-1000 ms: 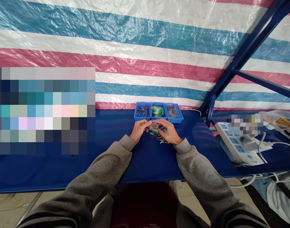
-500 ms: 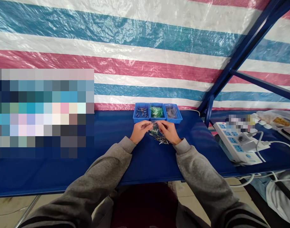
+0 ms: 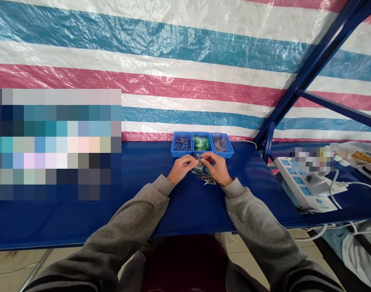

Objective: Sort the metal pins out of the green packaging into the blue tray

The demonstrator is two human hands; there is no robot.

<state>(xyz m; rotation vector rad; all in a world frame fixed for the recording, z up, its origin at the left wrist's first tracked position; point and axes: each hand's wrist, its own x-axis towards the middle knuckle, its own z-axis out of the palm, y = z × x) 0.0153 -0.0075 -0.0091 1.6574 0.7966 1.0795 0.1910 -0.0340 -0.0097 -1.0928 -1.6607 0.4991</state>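
A small clear plastic bag [image 3: 199,166] is held upright between my two hands over the blue table. My left hand [image 3: 182,169] is closed, thumb and fingers pinched at the bag's left edge. Closed on the bag's upper right side is my right hand [image 3: 217,168]. Just below the bag lies a loose pile of thin metal pins, rivet-like [image 3: 209,178], partly behind my right hand. Right behind my hands stand three blue bins: one with metal pins [image 3: 182,144], one with green plastic [image 3: 200,142], one with clear plastic bags [image 3: 220,143].
The blue table [image 3: 137,190] runs to both sides. On the right lies a white power strip [image 3: 303,184] with plugs and cables. A blue metal frame post [image 3: 282,105] rises beside it. Striped plastic sheeting [image 3: 188,61] hangs behind. The left area is blurred out.
My fingers have shifted at the bag's top, and more of the bag now shows between them. The bins and pile of pins stay put.
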